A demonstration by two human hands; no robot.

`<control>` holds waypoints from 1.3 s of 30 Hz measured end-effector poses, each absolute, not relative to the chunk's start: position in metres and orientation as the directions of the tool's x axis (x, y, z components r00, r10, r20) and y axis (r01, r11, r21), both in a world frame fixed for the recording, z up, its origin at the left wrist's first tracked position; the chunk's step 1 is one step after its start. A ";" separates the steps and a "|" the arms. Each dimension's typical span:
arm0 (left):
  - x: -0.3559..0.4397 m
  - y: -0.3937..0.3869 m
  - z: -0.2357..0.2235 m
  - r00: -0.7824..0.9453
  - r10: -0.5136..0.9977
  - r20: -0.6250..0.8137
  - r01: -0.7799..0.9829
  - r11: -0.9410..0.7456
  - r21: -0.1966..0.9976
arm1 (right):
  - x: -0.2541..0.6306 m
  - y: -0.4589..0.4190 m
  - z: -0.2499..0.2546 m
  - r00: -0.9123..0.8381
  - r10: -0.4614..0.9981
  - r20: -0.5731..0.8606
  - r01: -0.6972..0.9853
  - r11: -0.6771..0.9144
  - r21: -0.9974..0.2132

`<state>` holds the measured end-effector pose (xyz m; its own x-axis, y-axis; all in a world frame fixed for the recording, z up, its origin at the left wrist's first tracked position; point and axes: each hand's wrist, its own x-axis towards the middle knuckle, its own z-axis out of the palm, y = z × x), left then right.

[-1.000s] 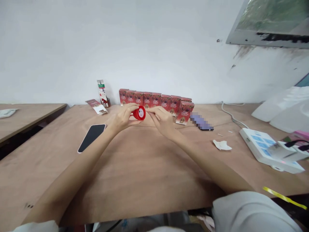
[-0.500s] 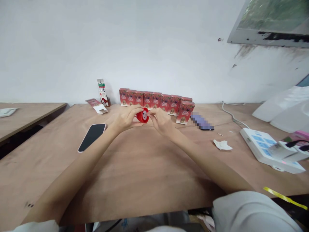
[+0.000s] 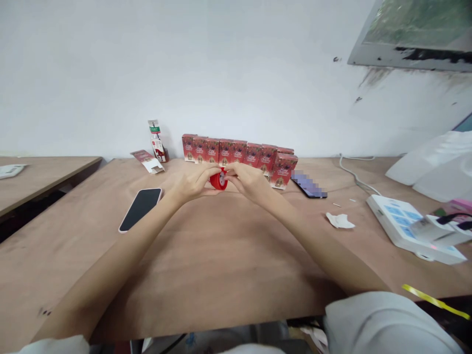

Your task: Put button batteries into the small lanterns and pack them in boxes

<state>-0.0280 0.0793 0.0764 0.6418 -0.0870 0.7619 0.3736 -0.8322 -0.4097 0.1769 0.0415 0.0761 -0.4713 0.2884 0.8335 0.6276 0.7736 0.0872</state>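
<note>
A small red round case with a whitish inner face is held above the middle of the table. My left hand wraps its fingers and thumb around the case from the left. My right hand is closed in a pinch at the right side of the case, its fingertips over the whitish face. Whatever the pinch holds is too small or hidden to name. Behind my hands stands a row of red printed boxes, partly covered by them.
A phone lies left of my left forearm. Further back are an opened red carton and a small bottle. At right are another phone, crumpled paper and a white power strip with plugs.
My right fingers have moved slightly up and left, covering more of the whitish face. The red case has turned a little and sits slightly lower. My left hand keeps its grip.
</note>
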 end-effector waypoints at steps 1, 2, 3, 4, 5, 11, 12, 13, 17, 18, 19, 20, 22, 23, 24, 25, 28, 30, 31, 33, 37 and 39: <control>-0.028 0.079 0.076 0.649 -0.115 0.752 0.373 -0.813 -0.447 | 0.180 0.042 0.079 -0.486 0.304 0.819 0.604 0.795 0.064; -0.027 0.078 0.077 0.652 -0.136 0.746 0.372 -0.800 -0.470 | 0.184 0.042 0.082 -0.501 0.314 0.807 0.578 0.815 0.042; -0.026 0.077 0.077 0.651 -0.150 0.744 0.369 -0.794 -0.483 | 0.187 0.043 0.086 -0.513 0.321 0.796 0.553 0.833 0.020; -0.026 0.076 0.078 0.648 -0.160 0.744 0.365 -0.793 -0.488 | 0.190 0.042 0.089 -0.520 0.322 0.791 0.527 0.850 0.001; -0.025 0.075 0.079 0.645 -0.166 0.746 0.360 -0.795 -0.488 | 0.192 0.042 0.092 -0.522 0.316 0.792 0.500 0.866 -0.015; -0.023 0.069 0.084 0.651 -0.172 0.739 0.354 -0.793 -0.496 | 0.196 0.039 0.098 -0.479 0.291 0.828 0.422 0.904 -0.074; -0.023 0.069 0.084 0.654 -0.172 0.737 0.353 -0.792 -0.499 | 0.196 0.039 0.098 -0.477 0.291 0.829 0.422 0.903 -0.074; -0.023 0.069 0.084 0.656 -0.171 0.735 0.353 -0.792 -0.499 | 0.196 0.039 0.098 -0.477 0.290 0.829 0.424 0.903 -0.072; -0.024 0.070 0.082 0.662 -0.117 0.741 0.363 -0.814 -0.453 | 0.195 0.040 0.097 -0.481 0.298 0.825 0.444 0.894 -0.064; -0.024 0.070 0.081 0.662 -0.103 0.742 0.366 -0.820 -0.440 | 0.195 0.040 0.097 -0.479 0.297 0.826 0.448 0.892 -0.061; -0.024 0.070 0.081 0.662 -0.099 0.743 0.366 -0.822 -0.435 | 0.194 0.040 0.096 -0.476 0.293 0.829 0.451 0.891 -0.056; -0.024 0.070 0.081 0.659 -0.109 0.744 0.362 -0.821 -0.442 | 0.194 0.040 0.096 -0.473 0.286 0.833 0.453 0.890 -0.049; -0.023 0.070 0.082 0.650 -0.152 0.745 0.352 -0.808 -0.473 | 0.193 0.040 0.095 -0.467 0.266 0.843 0.453 0.891 -0.031; -0.023 0.070 0.082 0.646 -0.169 0.744 0.351 -0.800 -0.487 | 0.192 0.040 0.095 -0.463 0.252 0.850 0.451 0.892 -0.019; -0.023 0.069 0.083 0.644 -0.176 0.744 0.354 -0.793 -0.495 | 0.191 0.041 0.094 -0.460 0.237 0.856 0.448 0.894 -0.006; -0.023 0.069 0.083 0.643 -0.177 0.745 0.359 -0.790 -0.497 | 0.191 0.041 0.093 -0.458 0.220 0.861 0.445 0.895 0.007; -0.021 0.067 0.084 0.635 -0.180 0.751 0.357 -0.794 -0.492 | 0.189 0.042 0.091 -0.457 0.190 0.869 0.446 0.894 0.039; -0.020 0.065 0.085 0.620 -0.206 0.757 0.345 -0.795 -0.500 | 0.188 0.042 0.091 -0.454 0.181 0.872 0.453 0.890 0.052; -0.020 0.065 0.086 0.614 -0.219 0.758 0.341 -0.793 -0.505 | 0.188 0.041 0.091 -0.449 0.173 0.877 0.456 0.888 0.058; -0.020 0.064 0.086 0.608 -0.225 0.762 0.344 -0.790 -0.507 | 0.187 0.040 0.091 -0.433 0.157 0.887 0.461 0.885 0.069; -0.019 0.063 0.086 0.621 -0.179 0.763 0.375 -0.787 -0.490 | 0.184 0.041 0.087 -0.418 0.159 0.895 0.495 0.865 0.077; -0.018 0.061 0.086 0.636 -0.151 0.757 0.406 -0.769 -0.494 | 0.183 0.044 0.083 -0.427 0.182 0.886 0.536 0.840 0.086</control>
